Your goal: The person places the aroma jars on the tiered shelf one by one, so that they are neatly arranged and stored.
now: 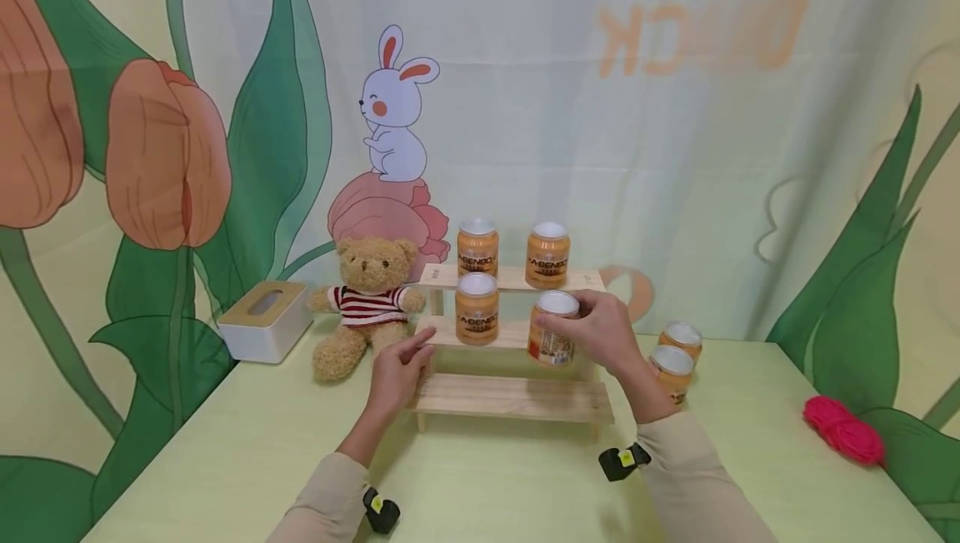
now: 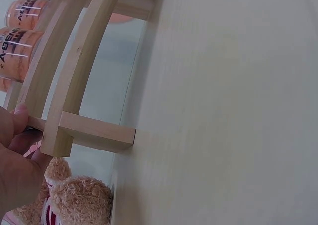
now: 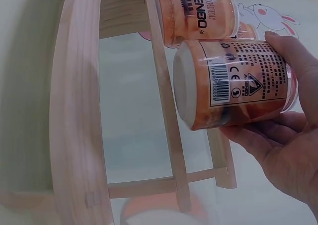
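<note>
The jar (image 1: 552,333) sits in the right hand (image 1: 603,333), held at the right end of the middle step of the wooden rack (image 1: 510,397), its white lid up and tipped slightly, so its long axis runs nearly upright. In the right wrist view the jar's base (image 3: 186,86) hangs just above the shelf board, and I cannot tell whether it touches the wood yet. The right hand lies to the right of the jar, fingers and thumb curled round its body. Just left of it on the same step stands a second jar (image 1: 477,308), close but apart. Two more jars (image 1: 477,248) stand on the top step, and another two (image 1: 680,339) wait on the table (image 1: 225,468) to the right of the rack.

The left hand (image 1: 397,372) is at the rack's left end, fingers loosely extended, thumb resting against the frame. A teddy bear (image 1: 367,306) sits just left of it.
</note>
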Demonstrator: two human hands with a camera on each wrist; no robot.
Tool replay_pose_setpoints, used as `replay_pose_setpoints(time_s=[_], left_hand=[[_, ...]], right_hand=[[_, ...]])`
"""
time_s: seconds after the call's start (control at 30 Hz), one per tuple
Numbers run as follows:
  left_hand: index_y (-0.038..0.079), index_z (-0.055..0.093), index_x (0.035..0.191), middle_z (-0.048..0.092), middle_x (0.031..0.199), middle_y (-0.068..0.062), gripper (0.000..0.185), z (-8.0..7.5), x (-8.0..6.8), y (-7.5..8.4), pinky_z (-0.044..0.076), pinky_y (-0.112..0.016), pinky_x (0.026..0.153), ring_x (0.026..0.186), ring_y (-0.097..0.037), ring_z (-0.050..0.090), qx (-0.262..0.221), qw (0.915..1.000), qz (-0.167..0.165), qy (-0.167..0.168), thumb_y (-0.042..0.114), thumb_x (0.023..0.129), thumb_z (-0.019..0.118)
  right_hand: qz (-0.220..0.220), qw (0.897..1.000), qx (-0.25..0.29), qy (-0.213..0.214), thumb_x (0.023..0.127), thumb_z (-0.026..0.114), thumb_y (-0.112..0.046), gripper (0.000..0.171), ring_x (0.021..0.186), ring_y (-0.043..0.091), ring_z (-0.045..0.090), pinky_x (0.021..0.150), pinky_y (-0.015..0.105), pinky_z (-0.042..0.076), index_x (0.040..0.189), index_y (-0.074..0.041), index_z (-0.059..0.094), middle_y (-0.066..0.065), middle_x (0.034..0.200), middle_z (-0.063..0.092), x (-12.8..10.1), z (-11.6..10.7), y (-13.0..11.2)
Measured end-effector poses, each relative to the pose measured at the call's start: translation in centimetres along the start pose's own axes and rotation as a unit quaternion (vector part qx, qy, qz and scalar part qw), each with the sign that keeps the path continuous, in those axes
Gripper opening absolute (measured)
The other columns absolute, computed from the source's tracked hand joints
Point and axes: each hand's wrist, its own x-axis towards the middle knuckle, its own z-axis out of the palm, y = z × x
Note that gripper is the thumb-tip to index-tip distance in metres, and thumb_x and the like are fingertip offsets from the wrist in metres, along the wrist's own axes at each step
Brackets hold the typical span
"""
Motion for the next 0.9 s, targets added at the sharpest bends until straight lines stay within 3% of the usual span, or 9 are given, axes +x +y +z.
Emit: replay_pose_setpoints(time_s=[0.3, 0.67, 0.9], left_hand=[[0.012, 0.072, 0.125, 0.066, 0.128, -0.007, 0.03, -0.1, 0.0, 0.0, 0.044, -0.019, 0.061, 0.081, -0.012, 0.063, 0.006, 1.0, -0.002, 0.001, 0.013, 0.096, 0.068], [0.012, 0.073, 0.125, 0.067, 0.128, -0.007, 0.029, 0.1, 0.0, 0.1, 0.042, -0.019, 0.059, 0.075, -0.012, 0.059, 0.005, 1.0, -0.008, -0.003, 0.013, 0.096, 0.068], [0.014, 0.073, 0.126, 0.068, 0.126, -0.005, 0.029, 0.1, 0.1, 0.1, 0.04, -0.02, 0.055, 0.067, -0.012, 0.055, 0.005, 0.9998, -0.019, -0.003, 0.014, 0.097, 0.068]], right_hand=[[0.002, 1.0, -0.011, 0.001, 0.078, 0.087, -0.042, 0.047, 0.081, 0.023, 0.068, 0.068, 0.039, 0.056, 0.102, -0.004, 0.073, 0.01, 0.095, 0.072, 1.3, 0.6, 0.3], [0.013, 1.0, -0.009, 0.012, 0.077, 0.087, -0.041, 0.053, 0.087, 0.026, 0.07, 0.072, 0.042, 0.057, 0.11, -0.003, 0.071, 0.012, 0.101, 0.072, 2.1, 1.5, 0.6], [0.029, 0.998, -0.012, 0.058, 0.075, 0.088, -0.045, 0.059, 0.088, 0.028, 0.069, 0.073, 0.044, 0.057, 0.111, -0.002, 0.069, 0.013, 0.103, 0.071, 2.1, 2.8, 0.5]])
